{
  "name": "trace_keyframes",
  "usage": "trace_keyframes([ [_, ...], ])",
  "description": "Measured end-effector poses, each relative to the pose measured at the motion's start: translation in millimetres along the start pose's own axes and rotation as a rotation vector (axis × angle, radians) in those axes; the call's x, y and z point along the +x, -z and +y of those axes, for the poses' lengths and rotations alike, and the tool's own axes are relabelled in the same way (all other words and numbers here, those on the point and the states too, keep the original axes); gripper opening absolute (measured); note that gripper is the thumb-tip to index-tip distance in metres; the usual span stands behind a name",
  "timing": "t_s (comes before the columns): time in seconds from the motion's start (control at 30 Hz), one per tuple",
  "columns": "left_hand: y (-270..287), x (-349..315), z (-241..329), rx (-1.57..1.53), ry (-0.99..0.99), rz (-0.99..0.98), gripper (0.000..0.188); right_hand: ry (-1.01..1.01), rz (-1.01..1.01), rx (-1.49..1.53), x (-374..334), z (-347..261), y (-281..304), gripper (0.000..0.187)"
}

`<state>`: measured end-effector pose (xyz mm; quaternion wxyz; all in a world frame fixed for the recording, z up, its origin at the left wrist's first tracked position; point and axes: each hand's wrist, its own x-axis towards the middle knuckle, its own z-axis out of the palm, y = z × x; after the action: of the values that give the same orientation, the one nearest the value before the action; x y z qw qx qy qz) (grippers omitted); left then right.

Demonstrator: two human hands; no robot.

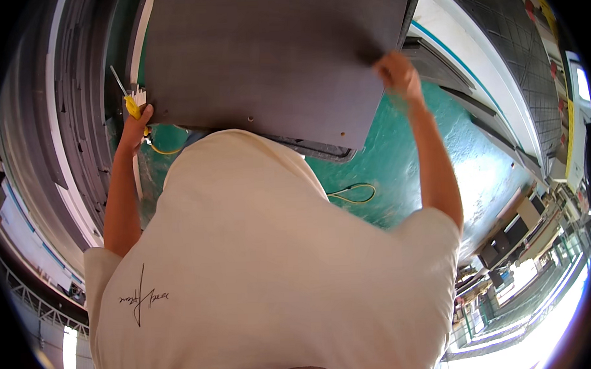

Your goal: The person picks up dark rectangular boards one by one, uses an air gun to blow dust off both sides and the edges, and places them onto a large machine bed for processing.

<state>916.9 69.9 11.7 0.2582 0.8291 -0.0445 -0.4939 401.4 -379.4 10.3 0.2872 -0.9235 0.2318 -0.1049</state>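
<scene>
A large flat dark grey panel with small holes near its edges lies in front of me. At its left edge, my left hand is closed around a yellow-handled screwdriver, its metal shaft pointing up and away. Small white strips show beside the handle; whether the hand holds them too is unclear. Over the panel's right edge is my right hand, its fingers bent and smeared by motion. Whether it holds anything or touches the panel does not show.
Under the panel's near edge a dark frame sticks out. A thin yellow-green looped cord lies on the green floor. Long dark and white profiles run along the left. Dark panels stand at the right beside a white surface.
</scene>
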Motion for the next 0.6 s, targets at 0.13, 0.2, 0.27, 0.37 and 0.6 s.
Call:
trace_keyframes([
  [0.13, -1.8, 0.9, -7.5, -0.031, -0.044, -0.031, 0.066, -0.135, 0.074, 0.040, -123.3, -99.4, -44.2, 0.012],
  [0.2, -6.4, -5.5, -9.4, -0.043, -0.052, -0.020, 0.060, -0.226, -0.023, 0.104, -168.0, -140.1, -49.7, 0.014],
  [0.27, -7.7, -6.1, -3.2, -0.048, -0.061, -0.026, 0.056, -0.420, 0.094, 0.152, -199.1, -168.3, -63.6, 0.016],
  [0.37, -1.5, 3.5, -4.5, -0.035, -0.090, -0.118, 0.054, -0.694, 0.396, 0.153, -198.2, -184.9, -75.6, 0.012],
  [0.6, 6.0, 0.2, 7.6, 0.117, -0.141, -0.159, 0.058, -0.894, 0.576, -0.177, -140.3, -191.0, -93.5, 0.012],
])
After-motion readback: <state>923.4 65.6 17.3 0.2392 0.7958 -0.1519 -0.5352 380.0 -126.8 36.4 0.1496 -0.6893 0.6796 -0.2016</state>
